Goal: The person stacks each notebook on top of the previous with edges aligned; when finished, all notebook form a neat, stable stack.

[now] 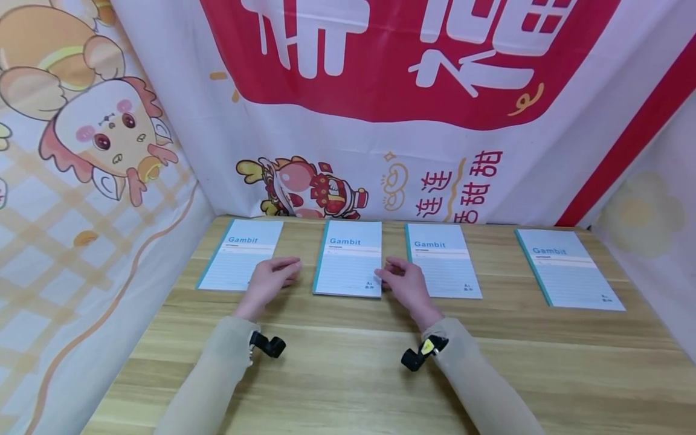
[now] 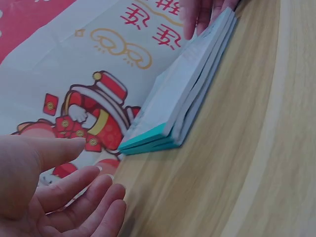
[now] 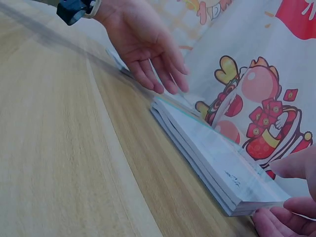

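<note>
One white, teal-spined paper-notebook stack (image 1: pixel 350 266), centre frame: uneven nudges may skew it; bare left hand (image 1: pixel 269 280), right hand (image 1: pixel 405 284): fingers loosely parted.

You've got pale blue-and-white Gambit notebooks (image 1: pixel 348 272), ruled lines, teal spines (image 1: pixel 321 260); your sleeves (image 1: pixel 209 368) plain beige. Your tabletop (image 1: pixel 337 374): tan wood grain. Backdrop cloth (image 1: pixel 337 127) white, red print; left cloth (image 1: pixel 70 241) white, orange checks.

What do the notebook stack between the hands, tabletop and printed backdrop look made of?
Notebook stack: paper, probably smooth card covers; layered pale page edges show in both wrist views.
Tabletop: wood or wood-look laminate, satin-looking; long grain streaks, but can't tell which.
Backdrop: likely thin printed fabric, fairly matte; it hangs in soft folds.
</note>
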The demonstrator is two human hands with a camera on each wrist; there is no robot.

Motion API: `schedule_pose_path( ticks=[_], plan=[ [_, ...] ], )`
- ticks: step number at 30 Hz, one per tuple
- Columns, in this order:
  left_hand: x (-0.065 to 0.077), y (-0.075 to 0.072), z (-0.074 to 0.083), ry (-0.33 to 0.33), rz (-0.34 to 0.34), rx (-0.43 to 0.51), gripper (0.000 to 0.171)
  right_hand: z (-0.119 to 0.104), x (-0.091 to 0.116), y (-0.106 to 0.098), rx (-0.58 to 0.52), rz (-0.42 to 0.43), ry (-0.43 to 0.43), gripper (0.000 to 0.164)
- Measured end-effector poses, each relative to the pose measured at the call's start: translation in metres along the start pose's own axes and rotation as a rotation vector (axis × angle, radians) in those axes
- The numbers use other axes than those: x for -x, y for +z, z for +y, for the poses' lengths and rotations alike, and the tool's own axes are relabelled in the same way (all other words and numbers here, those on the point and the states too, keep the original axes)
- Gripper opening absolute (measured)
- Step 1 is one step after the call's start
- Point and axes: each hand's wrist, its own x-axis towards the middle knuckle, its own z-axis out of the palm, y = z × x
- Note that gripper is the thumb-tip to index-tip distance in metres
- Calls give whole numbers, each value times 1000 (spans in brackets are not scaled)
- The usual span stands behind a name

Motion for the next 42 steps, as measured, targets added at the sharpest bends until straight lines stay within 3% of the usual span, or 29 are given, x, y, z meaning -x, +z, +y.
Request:
schedule_pose_path(
  ticks=[6,15,25,29,34,42],
  plan=[
    [14,-28,-5,34,34,-11,51,-4,8,-2,0,12,-12,56],
    [33,-64,-8,65,122,-51,60,-14,22,-4,-106,-19,-88,56],
    [35,-108,-6,30,207,-26,72,-32,40,12,-152,-141,-131,55],
    [34,-123,-7,14,261,-39,77,-40,45,23,-118,-193,-118,54],
    [31,-134,-13,-14,291,-76,85,-45,48,42,-128,-297,-106,55],
    [22,-137,-29,-80,327,-81,89,-49,49,75,-139,-409,-129,54]
  ],
)
